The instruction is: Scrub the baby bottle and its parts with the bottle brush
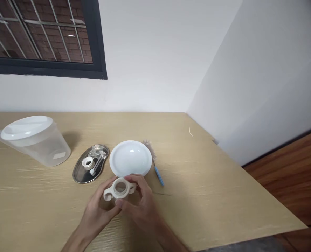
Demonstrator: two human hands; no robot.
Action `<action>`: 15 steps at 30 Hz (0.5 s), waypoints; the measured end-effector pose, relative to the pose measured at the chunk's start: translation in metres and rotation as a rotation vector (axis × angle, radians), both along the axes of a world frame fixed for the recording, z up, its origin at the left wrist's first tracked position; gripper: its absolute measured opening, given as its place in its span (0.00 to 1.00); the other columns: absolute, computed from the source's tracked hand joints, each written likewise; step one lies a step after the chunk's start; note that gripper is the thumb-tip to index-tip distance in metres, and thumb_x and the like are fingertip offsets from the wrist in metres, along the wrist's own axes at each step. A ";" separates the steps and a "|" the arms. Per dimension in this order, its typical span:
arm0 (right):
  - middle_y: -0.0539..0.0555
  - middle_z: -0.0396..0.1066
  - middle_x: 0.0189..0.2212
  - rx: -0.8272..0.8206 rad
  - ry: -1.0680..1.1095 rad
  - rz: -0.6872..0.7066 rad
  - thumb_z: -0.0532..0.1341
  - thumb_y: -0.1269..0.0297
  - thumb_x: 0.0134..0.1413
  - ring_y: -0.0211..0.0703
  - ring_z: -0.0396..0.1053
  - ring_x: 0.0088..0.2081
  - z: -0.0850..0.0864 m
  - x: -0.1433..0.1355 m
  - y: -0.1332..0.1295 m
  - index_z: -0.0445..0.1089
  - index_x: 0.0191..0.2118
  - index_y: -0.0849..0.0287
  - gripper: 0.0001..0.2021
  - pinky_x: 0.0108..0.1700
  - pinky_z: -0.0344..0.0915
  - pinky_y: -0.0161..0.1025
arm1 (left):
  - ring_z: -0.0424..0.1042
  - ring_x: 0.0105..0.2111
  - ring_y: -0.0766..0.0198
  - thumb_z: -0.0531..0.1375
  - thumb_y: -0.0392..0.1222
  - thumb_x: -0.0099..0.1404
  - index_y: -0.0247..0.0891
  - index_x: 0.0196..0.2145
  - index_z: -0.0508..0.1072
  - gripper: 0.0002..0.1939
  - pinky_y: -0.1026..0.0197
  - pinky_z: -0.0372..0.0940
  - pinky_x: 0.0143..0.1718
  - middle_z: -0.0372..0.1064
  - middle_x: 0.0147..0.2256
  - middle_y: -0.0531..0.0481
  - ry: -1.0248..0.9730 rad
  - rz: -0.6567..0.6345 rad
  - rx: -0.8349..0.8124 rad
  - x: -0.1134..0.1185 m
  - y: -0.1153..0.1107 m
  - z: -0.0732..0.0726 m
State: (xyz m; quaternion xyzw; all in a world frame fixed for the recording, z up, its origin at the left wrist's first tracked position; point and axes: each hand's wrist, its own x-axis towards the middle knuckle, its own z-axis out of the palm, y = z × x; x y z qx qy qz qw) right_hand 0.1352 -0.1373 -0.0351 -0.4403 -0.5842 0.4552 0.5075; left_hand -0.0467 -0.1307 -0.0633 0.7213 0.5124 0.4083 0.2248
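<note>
Between my hands is a baby bottle (120,189) with an open mouth and a white two-handled ring around its neck. My left hand (96,206) is closed around its left side. On the other side my right hand (142,201) grips it, thumb in front and fingers at the back. The lower part of the bottle is mostly hidden by my hands. Just beyond it stands a white bowl (130,159). A kidney-shaped metal tray (79,175) to the left carries a white collar ring (88,162), a straw piece (99,163) and a clear part (95,151).
A bottle brush (158,175) with a blue handle lies right of the bowl. At the left stands a translucent pitcher (40,147) with a white lid. A thin white strip (191,132) lies farther back on the wooden table (210,196), which meets a white wall.
</note>
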 end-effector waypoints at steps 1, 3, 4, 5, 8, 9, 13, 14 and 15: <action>0.53 0.70 0.51 -0.005 -0.005 -0.001 0.71 0.63 0.47 0.48 0.71 0.50 -0.001 0.000 0.000 0.67 0.51 0.51 0.25 0.53 0.69 0.44 | 0.76 0.53 0.49 0.65 0.45 0.62 0.43 0.57 0.65 0.26 0.51 0.75 0.50 0.74 0.55 0.41 0.004 -0.009 0.001 -0.001 0.002 0.001; 0.55 0.68 0.54 0.016 -0.059 -0.007 0.73 0.57 0.46 0.51 0.70 0.52 0.002 0.006 0.003 0.64 0.55 0.49 0.30 0.54 0.69 0.47 | 0.75 0.54 0.49 0.65 0.47 0.63 0.44 0.58 0.64 0.28 0.51 0.75 0.50 0.74 0.56 0.42 0.032 -0.033 0.005 -0.005 0.009 0.008; 0.56 0.67 0.56 0.050 -0.111 -0.021 0.73 0.55 0.46 0.52 0.69 0.55 0.005 0.012 0.007 0.62 0.58 0.48 0.34 0.54 0.69 0.48 | 0.76 0.53 0.49 0.66 0.48 0.62 0.45 0.59 0.64 0.29 0.52 0.75 0.50 0.74 0.56 0.43 0.061 -0.053 0.011 -0.008 0.014 0.013; 0.58 0.64 0.60 0.088 -0.188 -0.036 0.74 0.52 0.44 0.55 0.66 0.58 0.011 0.021 0.012 0.57 0.63 0.48 0.41 0.56 0.68 0.50 | 0.76 0.54 0.48 0.66 0.49 0.61 0.46 0.60 0.63 0.31 0.52 0.75 0.49 0.73 0.56 0.43 0.088 -0.056 0.024 -0.011 0.019 0.019; 0.62 0.65 0.59 0.258 -0.390 -0.219 0.63 0.51 0.59 0.52 0.67 0.56 0.034 0.062 0.033 0.55 0.63 0.52 0.31 0.55 0.67 0.51 | 0.78 0.51 0.48 0.69 0.52 0.58 0.48 0.59 0.64 0.34 0.53 0.76 0.48 0.76 0.54 0.46 0.171 -0.065 0.119 -0.021 0.038 0.038; 0.61 0.70 0.52 0.255 -0.487 -0.290 0.58 0.52 0.64 0.50 0.70 0.51 0.040 0.077 0.040 0.60 0.59 0.54 0.22 0.51 0.68 0.48 | 0.78 0.49 0.49 0.69 0.53 0.58 0.48 0.59 0.64 0.34 0.54 0.76 0.48 0.76 0.53 0.47 0.184 -0.080 0.151 -0.024 0.044 0.043; 0.57 0.73 0.34 -0.076 -1.077 -0.295 0.50 0.53 0.67 0.49 0.70 0.39 0.043 0.120 0.058 0.67 0.34 0.56 0.16 0.39 0.61 0.42 | 0.80 0.46 0.51 0.69 0.52 0.57 0.48 0.58 0.65 0.33 0.57 0.77 0.45 0.78 0.50 0.48 0.196 -0.111 0.240 -0.032 0.060 0.046; 0.57 0.73 0.33 -0.107 -1.113 -0.265 0.53 0.54 0.65 0.48 0.69 0.37 0.037 0.123 0.060 0.66 0.31 0.56 0.15 0.37 0.59 0.41 | 0.80 0.47 0.51 0.69 0.52 0.57 0.48 0.58 0.65 0.33 0.57 0.77 0.45 0.78 0.51 0.48 0.195 -0.107 0.247 -0.034 0.061 0.044; 0.57 0.73 0.33 -0.123 -1.126 -0.241 0.56 0.55 0.63 0.48 0.69 0.36 0.029 0.124 0.061 0.66 0.29 0.56 0.14 0.35 0.57 0.41 | 0.80 0.47 0.51 0.69 0.51 0.57 0.48 0.58 0.66 0.32 0.58 0.77 0.44 0.78 0.51 0.48 0.192 -0.105 0.251 -0.035 0.063 0.040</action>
